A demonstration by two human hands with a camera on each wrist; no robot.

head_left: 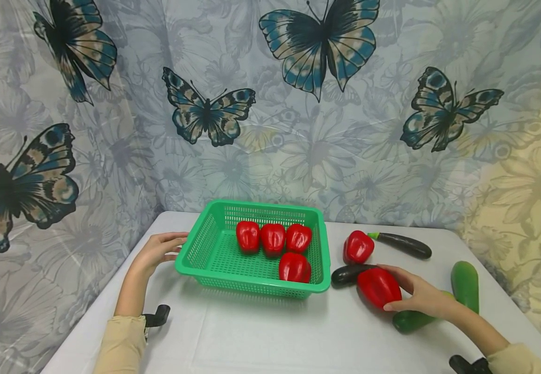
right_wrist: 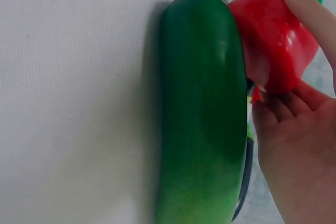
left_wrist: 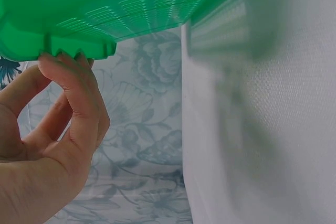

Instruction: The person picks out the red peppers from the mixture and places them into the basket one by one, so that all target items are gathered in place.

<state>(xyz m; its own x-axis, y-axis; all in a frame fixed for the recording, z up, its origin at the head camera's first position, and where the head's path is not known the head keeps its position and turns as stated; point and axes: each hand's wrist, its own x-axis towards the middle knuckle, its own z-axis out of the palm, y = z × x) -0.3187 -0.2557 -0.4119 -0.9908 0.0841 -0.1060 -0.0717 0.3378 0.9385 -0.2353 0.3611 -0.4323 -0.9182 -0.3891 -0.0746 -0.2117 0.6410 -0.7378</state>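
My right hand [head_left: 420, 296] grips a red bell pepper [head_left: 379, 287], thumb on its near side and fingers behind it. In the right wrist view, the pepper [right_wrist: 275, 40] sits between thumb and fingers, just beyond a green zucchini [right_wrist: 202, 108]. My left hand [head_left: 160, 250] reaches to the left side of a green plastic basket [head_left: 251, 283]. Its fingertips touch the basket's rim [left_wrist: 79, 48] in the left wrist view, fingers gently bent. Several red bell peppers [head_left: 273, 239] lie inside the basket, toward its right half.
Right of the basket lie another red bell pepper [head_left: 358, 247], a dark eggplant [head_left: 403, 245] with a green stem end, and a second eggplant [head_left: 345, 275] partly behind the held pepper. Two zucchini, one upright in view [head_left: 464, 285], lie farther right on the white table [head_left: 251, 337].
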